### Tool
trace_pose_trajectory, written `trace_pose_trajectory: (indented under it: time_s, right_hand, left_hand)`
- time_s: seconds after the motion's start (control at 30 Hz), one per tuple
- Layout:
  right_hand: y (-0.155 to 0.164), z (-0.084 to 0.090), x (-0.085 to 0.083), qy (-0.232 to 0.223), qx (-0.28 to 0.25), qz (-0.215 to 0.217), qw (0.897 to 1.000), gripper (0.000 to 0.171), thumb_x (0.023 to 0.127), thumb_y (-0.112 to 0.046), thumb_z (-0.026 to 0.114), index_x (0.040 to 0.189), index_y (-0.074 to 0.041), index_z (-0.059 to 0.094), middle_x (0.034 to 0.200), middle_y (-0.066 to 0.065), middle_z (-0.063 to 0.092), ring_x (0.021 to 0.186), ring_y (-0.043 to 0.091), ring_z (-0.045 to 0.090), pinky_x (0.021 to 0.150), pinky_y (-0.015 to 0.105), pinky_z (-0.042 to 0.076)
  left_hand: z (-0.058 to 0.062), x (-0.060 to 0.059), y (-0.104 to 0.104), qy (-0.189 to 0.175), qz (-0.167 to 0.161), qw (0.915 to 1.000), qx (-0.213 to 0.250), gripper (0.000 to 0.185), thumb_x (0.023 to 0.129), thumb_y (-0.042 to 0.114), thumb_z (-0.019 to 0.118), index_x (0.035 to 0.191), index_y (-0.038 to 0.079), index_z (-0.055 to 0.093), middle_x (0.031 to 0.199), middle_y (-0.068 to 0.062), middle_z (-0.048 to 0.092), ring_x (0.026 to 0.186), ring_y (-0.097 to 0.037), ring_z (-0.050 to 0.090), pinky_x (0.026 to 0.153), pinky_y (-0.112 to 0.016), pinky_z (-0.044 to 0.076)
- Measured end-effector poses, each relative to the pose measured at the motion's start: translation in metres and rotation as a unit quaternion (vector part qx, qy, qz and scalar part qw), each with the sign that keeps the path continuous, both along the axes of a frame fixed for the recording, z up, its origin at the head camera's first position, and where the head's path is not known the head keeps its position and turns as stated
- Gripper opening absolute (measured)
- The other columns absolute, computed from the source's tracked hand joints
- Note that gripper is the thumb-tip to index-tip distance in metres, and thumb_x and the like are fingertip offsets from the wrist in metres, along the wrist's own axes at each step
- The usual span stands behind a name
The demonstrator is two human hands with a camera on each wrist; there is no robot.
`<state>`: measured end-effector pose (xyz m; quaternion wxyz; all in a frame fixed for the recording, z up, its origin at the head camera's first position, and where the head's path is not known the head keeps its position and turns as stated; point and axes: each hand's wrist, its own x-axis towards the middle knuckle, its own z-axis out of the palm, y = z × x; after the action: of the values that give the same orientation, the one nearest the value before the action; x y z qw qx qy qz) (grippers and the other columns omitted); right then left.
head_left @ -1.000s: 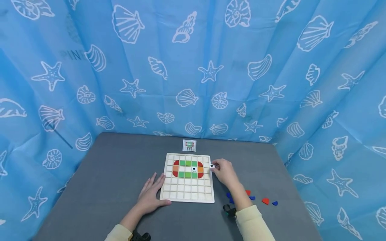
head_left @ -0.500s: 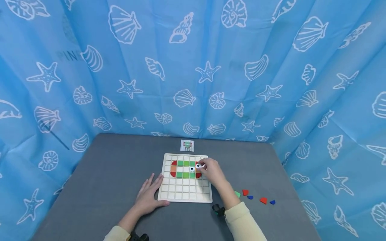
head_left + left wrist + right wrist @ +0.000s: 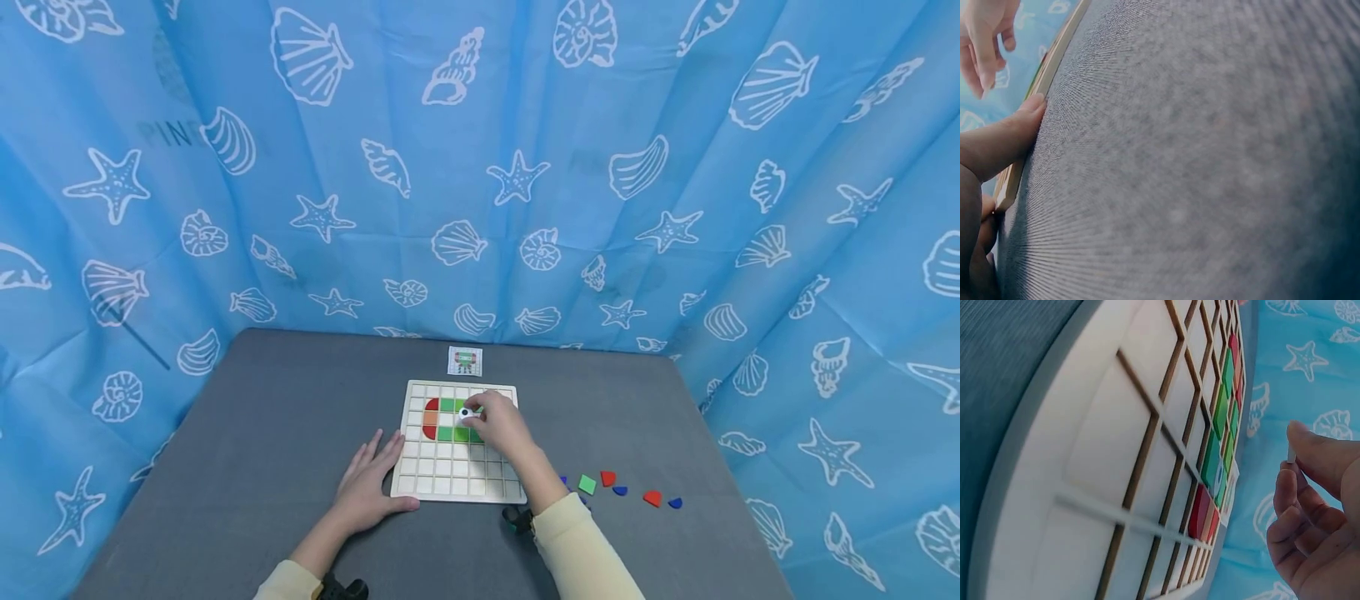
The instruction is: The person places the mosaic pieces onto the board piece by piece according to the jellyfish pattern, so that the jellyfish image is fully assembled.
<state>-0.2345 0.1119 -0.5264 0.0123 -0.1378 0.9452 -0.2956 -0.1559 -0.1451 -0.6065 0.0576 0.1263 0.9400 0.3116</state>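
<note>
My right hand point(image 3: 501, 423) pinches a white tile with a black eye dot point(image 3: 466, 414) between thumb and fingertips, just above the middle of the gridded wooden board point(image 3: 457, 477). In the right wrist view the pinched tile point(image 3: 1291, 452) shows edge-on, apart from the board. Red, orange and green tiles point(image 3: 446, 405) form a band on the board; my right hand covers its right part. My left hand point(image 3: 369, 487) lies spread at the board's near left corner, fingertips on the left edge. In the left wrist view, its thumb point(image 3: 1007, 137) presses the board's rim point(image 3: 1060, 53).
A small patterned card point(image 3: 465, 361) lies behind the board. To the right on the grey table point(image 3: 300, 400) are a green square point(image 3: 587, 484), red pieces point(image 3: 652, 498) and blue half-round pieces point(image 3: 620, 491). A blue shell-print curtain point(image 3: 517, 250) hangs behind.
My right hand has carried the eye tile leftward from beyond the board's right edge to above its middle. The left hand keeps its place. More loose pieces at right are uncovered.
</note>
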Motion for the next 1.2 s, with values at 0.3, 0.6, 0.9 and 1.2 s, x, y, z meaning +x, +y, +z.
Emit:
trace_pose_trajectory:
  time_s: [0.3,0.6,0.9,1.2]
  right_hand:
    - [-0.016,-0.005,-0.005,-0.013,-0.003,-0.002,1.0,0.024,0.09,-0.019,0.078,0.112,-0.01,0.076,0.103,0.003,0.07,0.08,0.012,0.059,0.068,0.03,0.052]
    - [-0.035,-0.013,-0.012,-0.04,0.02,-0.018,0.999,0.021,0.089,-0.023,0.078,0.106,-0.011,0.076,0.099,0.002,0.071,0.09,0.017,0.065,0.081,0.037,0.055]
    - [-0.041,-0.017,-0.017,-0.059,0.029,-0.04,0.997,0.016,0.086,-0.021,0.082,0.097,-0.012,0.075,0.087,-0.002,0.066,0.077,0.013,0.057,0.07,0.033,0.051]
    - [-0.044,-0.024,-0.021,-0.084,0.013,-0.052,0.995,0.017,0.087,-0.02,0.081,0.102,-0.012,0.077,0.09,-0.002,0.067,0.08,0.014,0.057,0.073,0.034,0.052]
  left_hand:
    - [0.002,-0.001,0.0,0.007,0.0,1.0,0.003,0.118,0.069,0.075,0.074,0.16,0.015,0.03,0.166,-0.003,0.029,0.157,-0.033,0.009,0.124,-0.058,0.011]
    - [0.001,-0.002,-0.001,-0.004,-0.004,1.0,-0.003,0.118,0.069,0.075,0.074,0.161,0.017,0.028,0.166,-0.004,0.028,0.158,-0.032,0.006,0.124,-0.057,0.011]
    - [0.002,-0.003,-0.001,-0.004,-0.006,1.0,-0.006,0.118,0.07,0.076,0.073,0.161,0.017,0.028,0.166,-0.003,0.028,0.158,-0.032,0.006,0.125,-0.056,0.01]
    - [0.002,-0.001,0.001,-0.006,0.0,1.0,-0.006,0.118,0.07,0.076,0.073,0.161,0.016,0.028,0.166,-0.004,0.029,0.158,-0.032,0.007,0.125,-0.056,0.01]
